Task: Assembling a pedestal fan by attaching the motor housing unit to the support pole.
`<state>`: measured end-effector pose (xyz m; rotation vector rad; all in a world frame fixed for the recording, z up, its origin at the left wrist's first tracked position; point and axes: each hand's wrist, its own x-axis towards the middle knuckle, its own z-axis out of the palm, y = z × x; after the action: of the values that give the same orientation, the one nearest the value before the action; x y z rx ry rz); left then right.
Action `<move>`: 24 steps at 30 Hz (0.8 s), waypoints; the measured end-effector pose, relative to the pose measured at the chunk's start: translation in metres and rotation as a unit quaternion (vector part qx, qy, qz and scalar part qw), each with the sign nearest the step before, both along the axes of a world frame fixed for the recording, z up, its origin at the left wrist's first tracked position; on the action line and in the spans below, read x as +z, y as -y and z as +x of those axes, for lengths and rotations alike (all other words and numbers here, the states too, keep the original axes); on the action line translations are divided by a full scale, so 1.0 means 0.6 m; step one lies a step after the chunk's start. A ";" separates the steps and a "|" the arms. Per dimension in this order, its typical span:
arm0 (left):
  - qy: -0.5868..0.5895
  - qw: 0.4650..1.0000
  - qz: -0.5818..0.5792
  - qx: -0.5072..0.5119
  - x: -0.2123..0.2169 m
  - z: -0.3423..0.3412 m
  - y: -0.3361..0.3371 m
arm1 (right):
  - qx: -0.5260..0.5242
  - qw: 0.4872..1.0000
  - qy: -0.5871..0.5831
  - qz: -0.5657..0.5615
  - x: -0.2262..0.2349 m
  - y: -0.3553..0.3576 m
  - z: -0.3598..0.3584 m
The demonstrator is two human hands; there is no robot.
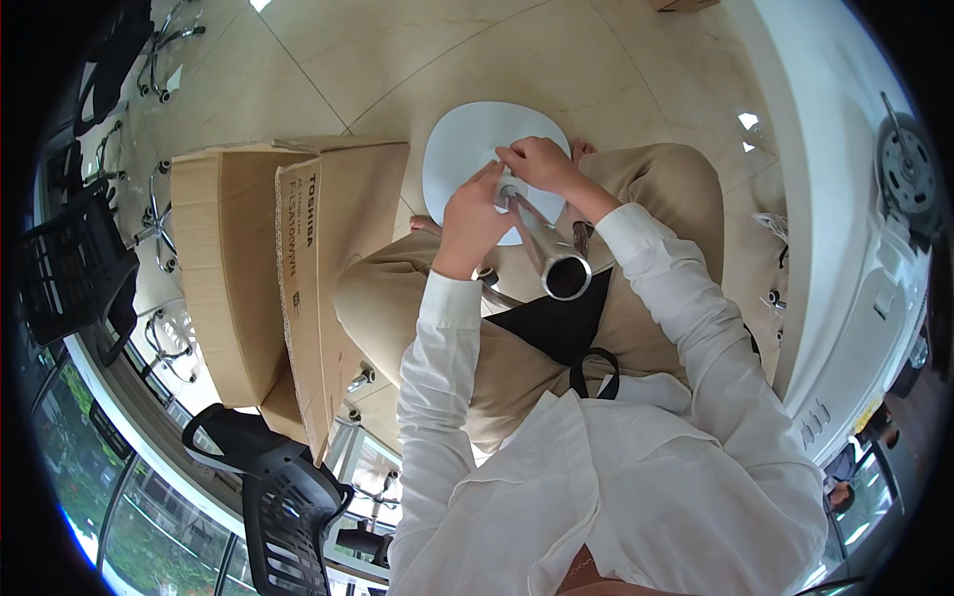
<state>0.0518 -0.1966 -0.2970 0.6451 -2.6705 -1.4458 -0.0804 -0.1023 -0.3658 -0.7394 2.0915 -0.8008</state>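
Observation:
A white rounded-square plate (459,139) lies flat on the floor between my bare feet. From its middle a shiny metal tube (533,232) rises toward me, its round open end dark inside. Around the tube's lower end my left hand (473,223) is closed, its fingertips beside a small pale fitting. My right hand (543,165) is bent over the plate just past the tube, thumb and fingers pinched near that fitting. What sits between those fingers is hidden. Close to my lap, more curved metal tubing (500,296) shows, partly covered by my hands and legs.
A large open cardboard box (234,268) stands close at my left. Behind it are black office chairs (283,497) on wheeled bases and tall windows. A long white counter (845,328) runs along my right. A black strap (594,373) lies in my lap.

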 end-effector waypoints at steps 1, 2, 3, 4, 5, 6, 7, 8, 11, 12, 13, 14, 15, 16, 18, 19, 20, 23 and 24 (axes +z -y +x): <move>-0.005 1.000 -0.002 -0.007 0.006 0.000 0.004 | -0.007 1.000 -0.005 -0.002 0.000 -0.001 -0.003; -0.046 0.998 0.016 -0.030 0.010 0.004 0.008 | -0.016 1.000 -0.007 -0.025 0.002 -0.002 -0.002; -0.089 0.994 0.035 -0.054 0.013 0.005 0.009 | -0.026 0.998 -0.011 -0.047 0.005 -0.004 -0.005; -0.056 0.996 0.052 -0.056 0.016 0.002 0.007 | -0.026 0.999 0.013 -0.035 0.010 -0.007 -0.010; -0.061 0.995 0.067 -0.043 0.017 0.010 0.004 | -0.037 0.999 0.006 -0.038 0.011 -0.010 -0.006; -0.065 0.994 0.082 -0.037 0.012 0.013 -0.001 | -0.060 0.996 -0.010 -0.065 0.012 -0.015 -0.006; -0.070 0.992 0.098 -0.032 0.007 0.013 -0.006 | -0.083 0.992 -0.028 -0.092 0.016 -0.024 -0.012; -0.079 0.991 0.088 -0.056 0.011 0.014 -0.009 | -0.095 0.992 0.001 -0.078 0.024 -0.035 -0.019; -0.046 0.992 0.105 -0.059 -0.006 0.027 0.003 | -0.209 0.964 -0.007 -0.163 0.114 -0.070 0.011; -0.082 0.985 0.134 -0.069 -0.019 0.027 0.007 | -0.234 0.947 0.003 -0.220 0.136 -0.095 0.021; -0.093 0.984 0.130 -0.073 -0.025 0.035 0.009 | -0.239 0.942 0.020 -0.237 0.179 -0.125 0.040; -0.080 0.985 0.129 -0.077 -0.024 0.035 0.008 | -0.245 0.935 0.031 -0.253 0.243 -0.158 0.064; -0.069 0.985 0.130 -0.088 -0.016 0.025 0.006 | -0.233 0.926 0.028 -0.294 0.294 -0.190 0.094; -0.043 0.991 0.071 -0.102 -0.005 0.019 0.002 | -0.222 0.917 0.020 -0.332 0.345 -0.225 0.123; -0.072 0.992 0.072 -0.081 -0.046 0.054 0.042 | -0.118 0.945 -0.016 -0.304 0.499 -0.274 0.185; -0.125 0.981 0.137 -0.056 -0.102 0.069 0.067 | -0.057 0.957 -0.021 -0.284 0.588 -0.302 0.203; -0.131 0.977 0.162 -0.042 -0.110 0.048 0.049 | -0.052 0.945 -0.062 -0.318 0.635 -0.342 0.211; -0.147 0.967 0.210 -0.006 -0.154 0.031 0.061 | -0.131 0.890 -0.230 -0.372 0.758 -0.446 0.237; -0.151 0.959 0.238 0.023 -0.176 0.024 0.063 | -0.207 0.869 -0.259 -0.366 0.789 -0.476 0.245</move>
<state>0.0664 -0.2346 -0.4025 0.4494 -2.0785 -2.0067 0.0666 0.1831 0.1075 -0.9839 2.4588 -1.8748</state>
